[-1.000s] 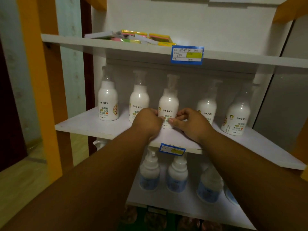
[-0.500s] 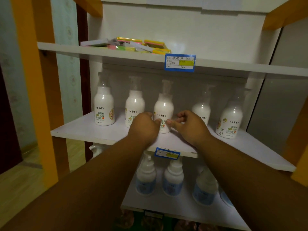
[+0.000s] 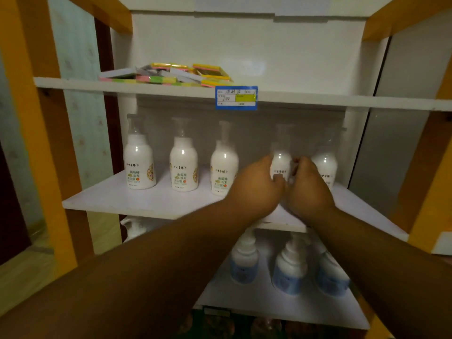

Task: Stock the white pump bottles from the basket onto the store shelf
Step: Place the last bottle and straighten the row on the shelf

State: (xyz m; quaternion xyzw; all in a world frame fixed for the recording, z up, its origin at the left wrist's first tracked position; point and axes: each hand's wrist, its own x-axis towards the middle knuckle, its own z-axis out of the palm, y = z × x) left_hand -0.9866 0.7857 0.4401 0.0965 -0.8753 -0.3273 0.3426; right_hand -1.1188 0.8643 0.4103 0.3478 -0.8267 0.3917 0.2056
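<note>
My left hand (image 3: 256,189) and right hand (image 3: 309,189) are cupped around the 4th pump bottle (image 3: 281,165) from the left, fingers wrapped on either side of it — it stands upright toward the right end of the middle shelf (image 3: 127,199). 3 more bottles (image 3: 183,165) line up toward the left end, 1 sits just beyond my right hand. A blue price tag (image 3: 236,97) hangs on the edge of the shelf above.
</note>
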